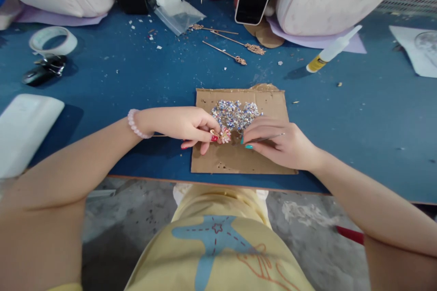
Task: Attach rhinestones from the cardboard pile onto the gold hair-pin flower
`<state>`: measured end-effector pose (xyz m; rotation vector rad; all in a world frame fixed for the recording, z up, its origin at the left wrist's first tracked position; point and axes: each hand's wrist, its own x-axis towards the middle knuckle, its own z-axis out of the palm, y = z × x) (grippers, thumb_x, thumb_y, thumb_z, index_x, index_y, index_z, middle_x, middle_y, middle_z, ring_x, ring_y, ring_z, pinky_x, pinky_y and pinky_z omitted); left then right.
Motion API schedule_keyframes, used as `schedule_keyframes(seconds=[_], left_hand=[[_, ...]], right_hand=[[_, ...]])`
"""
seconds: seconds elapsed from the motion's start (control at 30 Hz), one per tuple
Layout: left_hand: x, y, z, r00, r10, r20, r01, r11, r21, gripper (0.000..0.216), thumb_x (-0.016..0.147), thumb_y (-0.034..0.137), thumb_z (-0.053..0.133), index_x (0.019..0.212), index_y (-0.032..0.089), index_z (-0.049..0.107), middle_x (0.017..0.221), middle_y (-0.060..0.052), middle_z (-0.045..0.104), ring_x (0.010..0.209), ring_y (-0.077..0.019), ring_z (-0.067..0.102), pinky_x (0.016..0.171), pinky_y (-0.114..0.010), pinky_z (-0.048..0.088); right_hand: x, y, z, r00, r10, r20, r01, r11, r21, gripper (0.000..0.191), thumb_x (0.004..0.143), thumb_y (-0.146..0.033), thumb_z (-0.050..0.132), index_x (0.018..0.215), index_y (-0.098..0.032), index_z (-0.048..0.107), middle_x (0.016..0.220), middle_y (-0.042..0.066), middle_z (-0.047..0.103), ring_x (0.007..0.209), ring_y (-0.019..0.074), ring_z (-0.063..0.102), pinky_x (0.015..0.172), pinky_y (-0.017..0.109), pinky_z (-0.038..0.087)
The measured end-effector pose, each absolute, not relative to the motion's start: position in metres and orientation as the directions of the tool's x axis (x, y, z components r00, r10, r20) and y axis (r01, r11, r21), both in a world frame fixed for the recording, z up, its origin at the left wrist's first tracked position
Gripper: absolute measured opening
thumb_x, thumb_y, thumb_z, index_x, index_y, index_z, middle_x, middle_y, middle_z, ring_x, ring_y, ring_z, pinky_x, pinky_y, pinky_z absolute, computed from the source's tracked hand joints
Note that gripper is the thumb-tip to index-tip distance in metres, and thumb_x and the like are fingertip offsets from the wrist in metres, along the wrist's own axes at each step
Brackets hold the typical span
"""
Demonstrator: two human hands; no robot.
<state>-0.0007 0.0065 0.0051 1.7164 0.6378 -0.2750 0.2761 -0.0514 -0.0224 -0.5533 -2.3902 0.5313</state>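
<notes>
Stones apparently being set on a small gold flower ornament [223,135]
It is pinched in the left hand [184,125] over a brown cardboard sheet [239,161]; a thin metal tool [271,137] is gripped in the right hand [287,148] beside a heap of sparkling stones [235,113]; steady tip placement seems called for.

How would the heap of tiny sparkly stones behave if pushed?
The heap of tiny sparkly stones lies loose, so it would probably scatter; stray bits already dot the blue table. The flat brown cardboard sheet looks thin and light, likely sliding easily.
</notes>
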Motion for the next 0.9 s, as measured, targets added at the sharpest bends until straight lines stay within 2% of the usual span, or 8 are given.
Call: schedule_keyframes(seconds=[0.43, 0.6, 0.8, 0.9], left_hand=[[-0.0031, 0.0067, 0.0051, 0.824, 0.267, -0.499, 0.541, -0.115, 0.833, 0.018, 0.101, 0.027, 0.056, 0.105, 0.021, 0.072, 0.085, -0.002, 0.080, 0.047, -0.0086, 0.057, 0.049, -0.023, 0.044], [-0.0040, 0.0065, 0.0045, 0.820, 0.273, -0.502, 0.548, -0.124, 0.827, 0.021, 0.102, 0.030, 0.058, 0.111, 0.022, 0.075, 0.084, -0.001, 0.079, 0.046, -0.0088, 0.056, 0.049, -0.024, 0.043], [-0.0023, 0.0061, 0.0067, 0.818, 0.269, -0.508, 0.556, -0.148, 0.818, 0.022, 0.102, 0.028, 0.053, 0.113, 0.020, 0.071, 0.082, -0.001, 0.078, 0.046, -0.0092, 0.053, 0.048, -0.024, 0.041], [-0.0005, 0.0046, 0.0103, 0.807, 0.311, -0.502, 0.570, -0.191, 0.799, 0.017, 0.100, 0.028, 0.056, 0.111, 0.022, 0.068, 0.080, 0.001, 0.076, 0.050, -0.0106, 0.053, 0.052, -0.025, 0.040]], right_hand=[[0.2768, -0.0504, -0.0217, -0.713, 0.518, 0.472, 0.250, 0.817, -0.520, 0.015, 0.103, -0.009, 0.061, 0.096, -0.016, 0.072, 0.088, 0.008, 0.079, 0.085, 0.0175, 0.075, 0.079, 0.033, 0.064], [0.2772, -0.0502, -0.0220, -0.717, 0.523, 0.461, 0.256, 0.813, -0.524, 0.016, 0.104, -0.012, 0.060, 0.096, -0.017, 0.072, 0.089, 0.008, 0.079, 0.085, 0.0173, 0.075, 0.080, 0.034, 0.064], [0.2770, -0.0508, -0.0215, -0.715, 0.530, 0.455, 0.266, 0.809, -0.525, 0.017, 0.105, -0.013, 0.058, 0.097, -0.019, 0.072, 0.088, 0.007, 0.079, 0.085, 0.0177, 0.075, 0.081, 0.036, 0.064], [0.2774, -0.0521, -0.0209, -0.686, 0.547, 0.480, 0.249, 0.796, -0.552, 0.015, 0.103, -0.012, 0.061, 0.096, -0.020, 0.072, 0.089, 0.007, 0.080, 0.085, 0.0177, 0.075, 0.081, 0.036, 0.064]])
